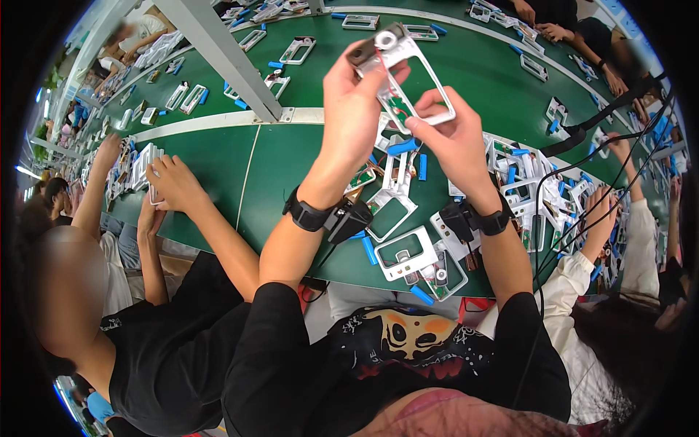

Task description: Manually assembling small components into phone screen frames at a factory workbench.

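Above the far edge of my work table, both hands hold one white plastic housing frame [435, 71], tilted, with a large rectangular opening. My left hand [351, 109] grips its left end, where a dark brown piece [362, 52] and a round white part [386, 41] sit. The thumb presses near thin red wires. My right hand [453, 135] pinches the lower right corner of the frame, close to a green circuit board [400, 109]. Just below hangs or lies a blue cylindrical battery [404, 147]; whether it is wired to this frame, I cannot tell.
Similar housings [408, 255] with blue batteries lie between my forearms, and a larger heap [535, 200] is at right. Beyond a pale rail [218, 120], more lie on a green surface [328, 80]. A metal post [218, 54] stands left. Co-workers' hands [175, 186] and black cables [582, 131] flank me.
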The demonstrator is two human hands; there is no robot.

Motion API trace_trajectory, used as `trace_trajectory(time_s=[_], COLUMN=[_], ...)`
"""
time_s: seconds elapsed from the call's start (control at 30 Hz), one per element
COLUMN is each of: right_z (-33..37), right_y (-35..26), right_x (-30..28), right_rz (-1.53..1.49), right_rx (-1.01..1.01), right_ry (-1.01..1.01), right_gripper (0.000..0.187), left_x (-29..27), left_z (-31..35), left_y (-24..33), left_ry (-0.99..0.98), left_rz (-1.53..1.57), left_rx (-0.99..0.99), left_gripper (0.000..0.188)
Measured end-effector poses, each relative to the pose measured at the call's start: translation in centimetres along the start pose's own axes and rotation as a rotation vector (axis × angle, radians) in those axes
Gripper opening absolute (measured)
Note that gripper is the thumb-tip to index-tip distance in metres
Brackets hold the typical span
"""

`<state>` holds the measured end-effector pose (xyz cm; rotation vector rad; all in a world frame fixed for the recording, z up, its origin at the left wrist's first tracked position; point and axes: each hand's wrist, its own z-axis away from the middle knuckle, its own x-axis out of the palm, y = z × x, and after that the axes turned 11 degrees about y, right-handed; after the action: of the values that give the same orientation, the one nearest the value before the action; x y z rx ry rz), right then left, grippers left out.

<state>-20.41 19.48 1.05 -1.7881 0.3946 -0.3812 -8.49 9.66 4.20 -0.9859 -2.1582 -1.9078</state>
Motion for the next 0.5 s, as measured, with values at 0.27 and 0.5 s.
trace_trajectory(time_s=[0.27, 0.5], right_z=[0.0, -0.4], right_y=[-2.1, -2.1], right_x=[-1.2, -1.8], right_rz=[-0.094, -0.021], right_rx=[0.011, -0.115], right_ry=[0.203, 0.278], right_gripper=[0.044, 0.053], left_x=[-0.6, 0.4], left_z=[-0.5, 0.3], left_y=[0.2, 1.0], left_ry=[-0.149, -0.17], left_rz=[-0.488, -0.645], left_rx=[0.392, 0.572], left_gripper=[0.033, 0.028])
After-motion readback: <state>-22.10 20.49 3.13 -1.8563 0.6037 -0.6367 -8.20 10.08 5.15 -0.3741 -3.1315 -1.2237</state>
